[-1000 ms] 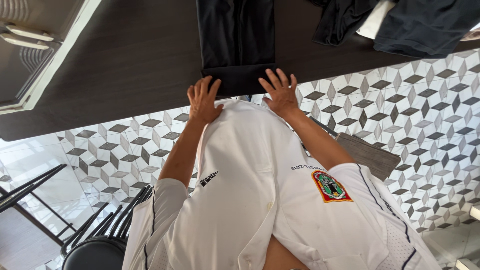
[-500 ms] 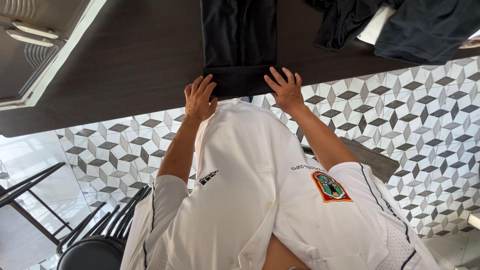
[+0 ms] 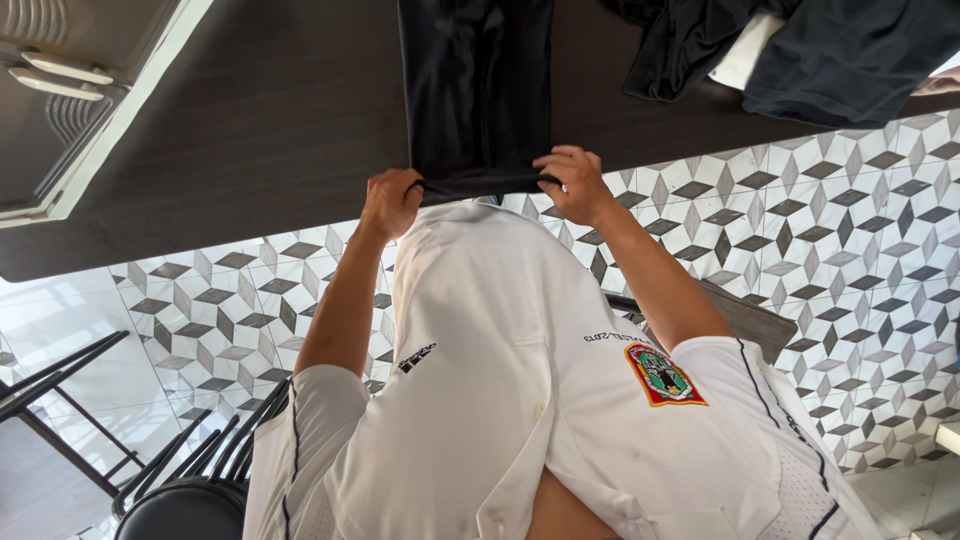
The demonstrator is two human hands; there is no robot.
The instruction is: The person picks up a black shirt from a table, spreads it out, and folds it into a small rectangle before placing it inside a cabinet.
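A long black garment (image 3: pixel 478 80), folded lengthwise, lies on a dark wooden table (image 3: pixel 250 120) and reaches its near edge. My left hand (image 3: pixel 388 202) pinches the garment's near left corner. At the near right corner, my right hand (image 3: pixel 568 182) curls its fingers over the hem. The hem is raised slightly off the table edge between the two hands. My white shirt with a coloured badge fills the bottom of the view.
A heap of dark clothes (image 3: pixel 840 50) with something white (image 3: pixel 742 60) under it lies at the table's far right. A white-framed unit (image 3: pixel 70 110) stands at the upper left. Black chairs (image 3: pixel 190 480) stand at the lower left and a wooden seat (image 3: pixel 745 315) to my right, on patterned tiles.
Both hands went from lying flat with spread fingers on the garment's near hem to closing on its corners and lifting the hem slightly.
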